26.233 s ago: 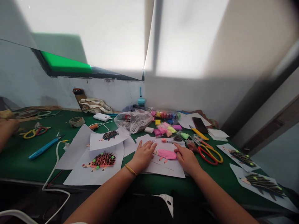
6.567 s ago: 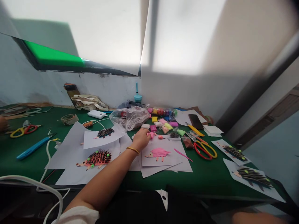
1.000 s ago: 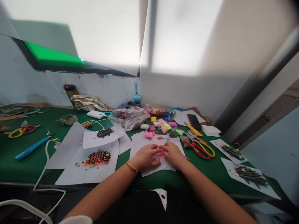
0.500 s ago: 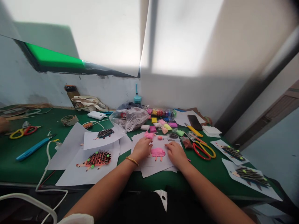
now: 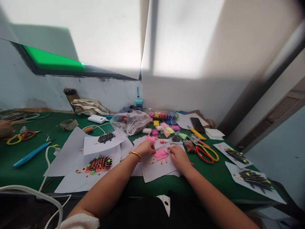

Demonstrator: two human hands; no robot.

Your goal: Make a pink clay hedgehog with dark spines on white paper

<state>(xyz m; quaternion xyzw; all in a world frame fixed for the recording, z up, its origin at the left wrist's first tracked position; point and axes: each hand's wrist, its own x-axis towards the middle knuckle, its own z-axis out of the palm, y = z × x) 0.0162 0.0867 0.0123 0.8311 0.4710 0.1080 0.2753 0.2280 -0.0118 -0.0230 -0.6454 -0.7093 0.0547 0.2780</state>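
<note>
Pink hedgehog [image 5: 161, 155] on paper [image 5: 150, 173], between left grip [image 5: 145, 150] and right grip [image 5: 179, 157].

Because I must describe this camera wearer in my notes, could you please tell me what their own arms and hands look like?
The left hand and the right hand are both ungloved. A thin, gold-coloured bangle circles the left arm at the wrist. A white sleeve shows on that arm near the picture's bottom edge. The right arm is bare as far as it shows.
</note>
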